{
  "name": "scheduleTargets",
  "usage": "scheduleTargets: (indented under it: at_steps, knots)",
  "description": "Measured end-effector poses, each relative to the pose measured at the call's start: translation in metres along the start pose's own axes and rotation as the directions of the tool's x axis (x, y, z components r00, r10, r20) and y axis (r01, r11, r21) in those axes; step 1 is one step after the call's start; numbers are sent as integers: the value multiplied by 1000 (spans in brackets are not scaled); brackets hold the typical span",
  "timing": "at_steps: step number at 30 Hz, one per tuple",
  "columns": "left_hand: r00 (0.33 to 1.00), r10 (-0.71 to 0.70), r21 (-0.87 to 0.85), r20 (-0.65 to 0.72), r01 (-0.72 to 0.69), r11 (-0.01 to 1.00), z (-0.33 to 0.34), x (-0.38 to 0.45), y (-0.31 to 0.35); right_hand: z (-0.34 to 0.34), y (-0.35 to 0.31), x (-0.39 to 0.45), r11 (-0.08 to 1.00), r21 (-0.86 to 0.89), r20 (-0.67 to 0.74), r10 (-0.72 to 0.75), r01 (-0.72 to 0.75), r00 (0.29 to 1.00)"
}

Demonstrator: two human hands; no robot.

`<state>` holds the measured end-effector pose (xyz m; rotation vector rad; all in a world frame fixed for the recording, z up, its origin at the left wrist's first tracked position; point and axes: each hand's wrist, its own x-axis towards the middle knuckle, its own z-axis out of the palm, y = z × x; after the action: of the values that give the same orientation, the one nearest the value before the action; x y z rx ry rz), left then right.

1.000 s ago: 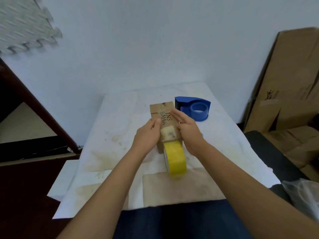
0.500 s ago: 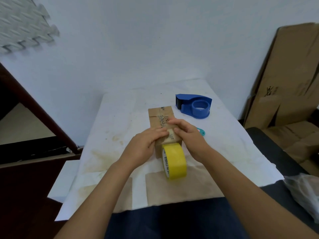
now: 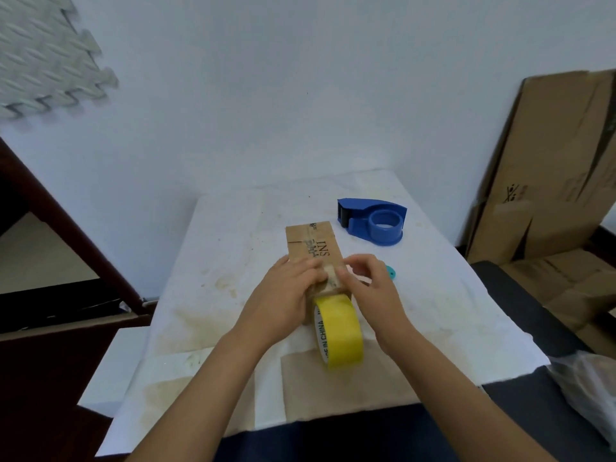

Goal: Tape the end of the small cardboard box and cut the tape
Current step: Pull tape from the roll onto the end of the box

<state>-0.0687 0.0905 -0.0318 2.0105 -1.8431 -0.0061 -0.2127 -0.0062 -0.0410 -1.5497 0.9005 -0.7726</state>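
Note:
A small brown cardboard box (image 3: 311, 243) lies lengthwise on the white table (image 3: 433, 311). A yellow tape roll (image 3: 338, 330) stands on edge against the box's near end, and a strip of tape runs from it up over that end. My left hand (image 3: 286, 298) lies flat on the box's near top, fingers pressing the tape down. My right hand (image 3: 368, 288) hovers at the box's right side, fingers curled and slightly lifted, thumb touching the tape edge. The near end of the box is hidden by both hands.
A blue tape dispenser (image 3: 375, 220) sits behind and right of the box. A small teal object (image 3: 390, 272) peeks out beside my right hand. Flattened cardboard (image 3: 550, 168) leans at the right. A dark wooden frame (image 3: 66, 228) stands at the left.
My left hand slid further onto the box top over the tape. My right hand's fingers lifted off the box and curled. The roll stays at the near end.

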Motion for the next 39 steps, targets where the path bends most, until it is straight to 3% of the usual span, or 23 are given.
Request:
scheduleTargets:
  at_steps: [2, 6, 11, 16, 23, 31, 36, 39]
  knots:
    - [998, 62, 33, -8, -62, 998, 2, 1, 4, -1, -4, -12, 997, 7, -101, 78, -78, 992]
    - [997, -43, -93, 58, 48, 994, 4, -2, -1, -3, -3, -38, 980, -44, -47, 192, -194, 980]
    - [997, -10, -92, 74, 17, 996, 8, -6, -4, 3, -2, -61, 953, 129, 149, 256, -276, 955]
    - [996, -13, -127, 87, 24, 992, 6, -1, -3, 1, -13, -77, 940, 242, 306, 160, -240, 938]
    - [992, -52, -110, 112, 64, 992, 3, -1, 2, 7, -22, -82, 928, 249, 260, 210, -276, 942]
    - [989, -63, -69, 134, 73, 995, 0, -1, 5, 3, -16, -102, 881, 246, 277, 337, -405, 900]
    - [988, -66, -100, 137, 80, 992, -1, -1, 2, 4, -21, -99, 878, 173, 295, 386, -446, 874]
    - [986, -139, -178, 89, 153, 972, 3, 1, 3, 3, -23, -101, 864, 206, 312, 386, -459, 868]
